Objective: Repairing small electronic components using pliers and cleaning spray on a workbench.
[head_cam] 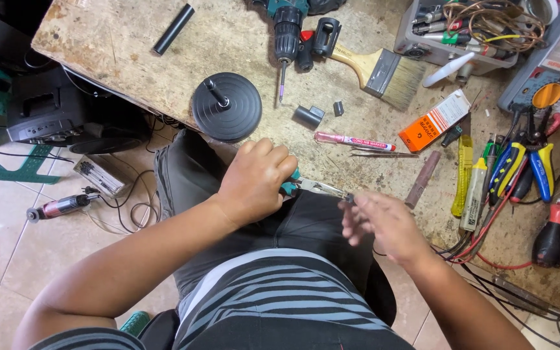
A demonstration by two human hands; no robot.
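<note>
Left hand [254, 178]: fingers curled tight round the teal-gripped handles of a pair of needle-nose pliers [315, 188], held at the worktable's near edge above the lap.
Pliers: slim bright-metal nose pointing right, its tip meeting the fingertips of the other hand.
Right hand [384, 223]: motion-blurred; fingers narrowly spread, tips pinched at the plier tip on a small dark part [350, 198]. Whether the part is truly gripped cannot be told.
Worktable [131, 39]: bare, scuffed board, pale and stained, with a ragged near edge.
Round base [227, 107]: black disc with concentric ridges and a short upright post, just beyond the left hand.
Marker [354, 140]: pink-and-white pen lying flat, beyond the pliers.
Tweezers [380, 154]: thin metal, just beside the marker.
Small box [435, 121]: orange and white cardboard, rectangular, lying at a slant.
Paintbrush [380, 70]: wooden handle, metal ferrule, flat pale bristles.
Cordless drill [286, 32]: teal and black, bit pointing toward the person.
Black tube [173, 29]: smooth cylinder, far left of the board.
Multimeter [549, 84]: grey case with orange dial, far right.
Hand tools [526, 165]: blue-and-yellow-handled pliers and a red-handled screwdriver among tangled wires.
Rotary tool [59, 206]: slim, on the tiled floor, left.
</note>
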